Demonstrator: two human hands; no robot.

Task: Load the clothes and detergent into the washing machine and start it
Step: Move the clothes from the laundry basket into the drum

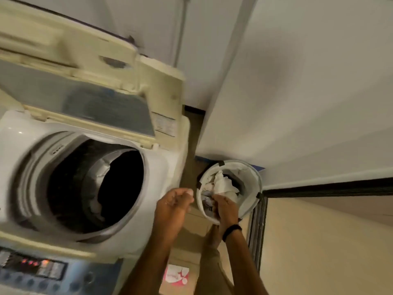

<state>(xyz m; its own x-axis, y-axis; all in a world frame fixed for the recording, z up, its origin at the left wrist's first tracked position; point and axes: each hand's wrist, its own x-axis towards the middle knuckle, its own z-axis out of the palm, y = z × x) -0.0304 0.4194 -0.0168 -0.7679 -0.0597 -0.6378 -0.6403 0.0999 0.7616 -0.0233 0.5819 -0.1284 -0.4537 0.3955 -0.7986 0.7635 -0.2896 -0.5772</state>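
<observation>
right hand [224,207] seemingly grips white cloth [224,184] inside basket [252,201] rim.

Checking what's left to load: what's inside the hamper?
In the hamper a crumpled white cloth lies on top, gripped by the right hand, darker clothes beside it. Anything beneath is covered.

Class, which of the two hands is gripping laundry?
The right hand, with the black wristband, grips white cloth in the basket; the left hand holds nothing visible.
</observation>
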